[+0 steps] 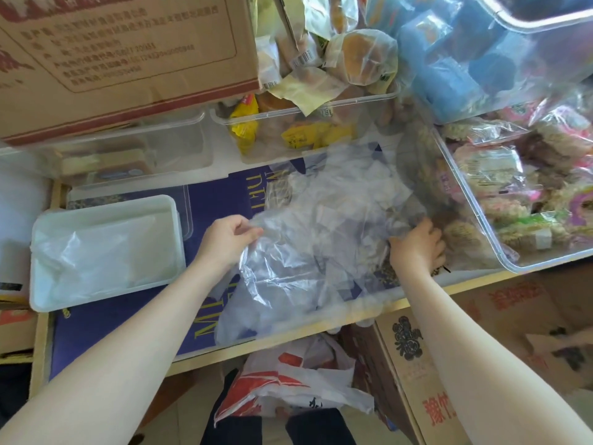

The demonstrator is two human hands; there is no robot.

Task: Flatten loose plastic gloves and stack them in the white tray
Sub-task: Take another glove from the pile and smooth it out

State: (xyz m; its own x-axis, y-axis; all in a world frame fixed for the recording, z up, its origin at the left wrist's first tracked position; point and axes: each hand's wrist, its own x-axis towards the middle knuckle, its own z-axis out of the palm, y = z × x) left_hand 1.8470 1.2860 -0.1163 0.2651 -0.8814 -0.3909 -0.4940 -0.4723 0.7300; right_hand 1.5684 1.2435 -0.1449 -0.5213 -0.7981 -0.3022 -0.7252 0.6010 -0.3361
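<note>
A clear, crinkled plastic glove (308,239) is stretched between my two hands above the dark blue surface (218,200). My left hand (229,239) pinches its left edge. My right hand (417,248) grips its right edge close to the clear bin of snacks. More loose clear gloves (256,316) lie heaped under it near the wooden front edge. The white tray (106,207) stands at the left, with flattened clear gloves (96,252) lying inside it.
A big cardboard box (122,56) fills the back left. Clear bins hold packaged bread (353,59), blue packs (465,59) and pink snack bags (513,194). Below the wooden edge (288,335) sit a red-and-white bag (288,390) and cardboard boxes (426,374).
</note>
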